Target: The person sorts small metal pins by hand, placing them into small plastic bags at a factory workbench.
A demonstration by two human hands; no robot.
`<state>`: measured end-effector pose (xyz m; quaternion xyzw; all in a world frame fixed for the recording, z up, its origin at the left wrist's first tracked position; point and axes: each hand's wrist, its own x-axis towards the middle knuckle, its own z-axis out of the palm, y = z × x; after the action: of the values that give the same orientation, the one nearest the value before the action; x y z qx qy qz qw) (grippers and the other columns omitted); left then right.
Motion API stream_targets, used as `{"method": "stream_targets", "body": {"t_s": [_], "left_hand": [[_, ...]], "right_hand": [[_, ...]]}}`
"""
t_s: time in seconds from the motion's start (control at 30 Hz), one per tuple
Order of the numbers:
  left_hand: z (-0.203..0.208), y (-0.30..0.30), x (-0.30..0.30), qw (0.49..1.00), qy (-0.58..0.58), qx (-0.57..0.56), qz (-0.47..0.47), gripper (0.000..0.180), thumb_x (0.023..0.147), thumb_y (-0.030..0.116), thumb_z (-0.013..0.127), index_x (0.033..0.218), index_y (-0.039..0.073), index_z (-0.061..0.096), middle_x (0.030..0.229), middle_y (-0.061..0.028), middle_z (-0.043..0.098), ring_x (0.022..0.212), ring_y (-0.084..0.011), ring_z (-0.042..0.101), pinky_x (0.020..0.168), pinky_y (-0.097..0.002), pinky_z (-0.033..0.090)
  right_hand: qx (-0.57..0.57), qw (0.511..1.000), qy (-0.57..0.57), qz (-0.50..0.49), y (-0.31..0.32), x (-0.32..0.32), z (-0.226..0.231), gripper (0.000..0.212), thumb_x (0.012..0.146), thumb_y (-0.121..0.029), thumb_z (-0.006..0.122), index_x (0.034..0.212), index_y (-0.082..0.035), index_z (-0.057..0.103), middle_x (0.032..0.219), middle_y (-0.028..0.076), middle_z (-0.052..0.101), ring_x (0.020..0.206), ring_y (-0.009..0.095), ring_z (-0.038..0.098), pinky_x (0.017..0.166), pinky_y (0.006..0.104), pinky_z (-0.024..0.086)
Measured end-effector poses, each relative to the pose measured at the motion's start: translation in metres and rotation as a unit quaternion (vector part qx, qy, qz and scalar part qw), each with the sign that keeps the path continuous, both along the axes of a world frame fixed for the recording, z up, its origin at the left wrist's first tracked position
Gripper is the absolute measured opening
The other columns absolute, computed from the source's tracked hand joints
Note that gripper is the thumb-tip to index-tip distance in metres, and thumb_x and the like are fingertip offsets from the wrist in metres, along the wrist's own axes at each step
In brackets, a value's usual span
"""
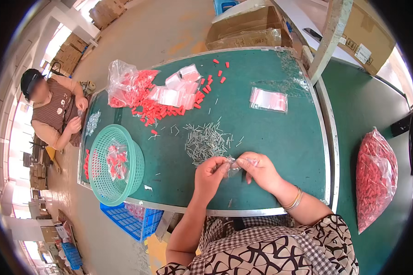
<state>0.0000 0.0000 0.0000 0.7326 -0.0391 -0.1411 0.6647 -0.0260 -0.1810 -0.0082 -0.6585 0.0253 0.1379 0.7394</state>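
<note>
Near the front edge of the green table (284, 137), my left hand (210, 178) and my right hand (263, 173) meet, pinching a small clear plastic bag (234, 169) between them. Fingers cover much of the bag, so its contents are hard to make out. Just beyond my left hand lies a loose heap of thin silver screws or pins (206, 144). Farther back, small red tapered plastic pieces (163, 111) spill from a large clear bag (122, 80). Flat clear bags (176, 94) rest on them, and another stack of flat bags (268, 100) lies to the right.
A green mesh basket (137, 156) with filled packets (117, 160) stands at the left edge, above a blue crate (137, 224). A person (55, 101) works beyond the left edge. Cardboard boxes (243, 30), a post (330, 43) and a red-filled sack (376, 181) border the table.
</note>
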Motion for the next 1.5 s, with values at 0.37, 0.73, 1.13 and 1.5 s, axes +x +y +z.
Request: {"method": "stream_targets", "body": {"t_s": [0.37, 0.73, 1.13, 1.5], "left_hand": [[0.005, 0.008, 0.009, 0.994, -0.037, 0.077, -0.070, 0.009, 0.083, 0.003, 0.064, 0.091, 0.000, 0.063, 0.080, -0.0018, 0.061, 0.069, -0.0088, 0.056, 0.061, -0.0236, 0.045], [0.007, -0.017, -0.015, 0.966, -0.196, 0.157, 0.059, 0.015, 0.077, 0.002, 0.069, 0.091, -0.001, 0.064, 0.081, -0.0062, 0.064, 0.070, -0.0144, 0.060, 0.065, -0.0268, 0.047], [-0.004, -0.021, -0.010, 0.943, -0.224, 0.223, 0.102, 0.007, 0.075, -0.004, 0.063, 0.080, 0.000, 0.060, 0.073, -0.0014, 0.060, 0.066, -0.0072, 0.056, 0.059, -0.0235, 0.046], [-0.005, -0.026, -0.009, 0.986, -0.107, 0.113, 0.061, 0.023, 0.082, -0.003, 0.060, 0.104, 0.002, 0.057, 0.084, -0.0021, 0.062, 0.069, -0.0067, 0.055, 0.063, -0.0209, 0.046]], "right_hand": [[0.014, 0.997, 0.064, 0.034, -0.002, 0.004, 0.011, 0.007, 0.086, -0.008, 0.065, 0.085, -0.001, 0.067, 0.080, 0.002, 0.064, 0.055, 0.008, 0.051, 0.049, 0.0207, 0.042], [-0.213, 0.953, -0.195, -0.092, 0.010, -0.002, 0.009, 0.008, 0.073, -0.008, 0.072, 0.076, -0.004, 0.066, 0.072, 0.009, 0.057, 0.064, 0.024, 0.057, 0.058, 0.0340, 0.045], [-0.217, 0.944, -0.197, -0.154, 0.016, -0.008, 0.010, 0.018, 0.073, -0.006, 0.068, 0.070, -0.003, 0.051, 0.068, 0.011, 0.051, 0.062, 0.029, 0.053, 0.055, 0.0373, 0.043], [-0.270, 0.908, -0.295, -0.123, 0.015, -0.008, 0.007, 0.019, 0.068, -0.005, 0.068, 0.068, -0.005, 0.049, 0.068, 0.012, 0.051, 0.059, 0.032, 0.054, 0.051, 0.0396, 0.043]]}}
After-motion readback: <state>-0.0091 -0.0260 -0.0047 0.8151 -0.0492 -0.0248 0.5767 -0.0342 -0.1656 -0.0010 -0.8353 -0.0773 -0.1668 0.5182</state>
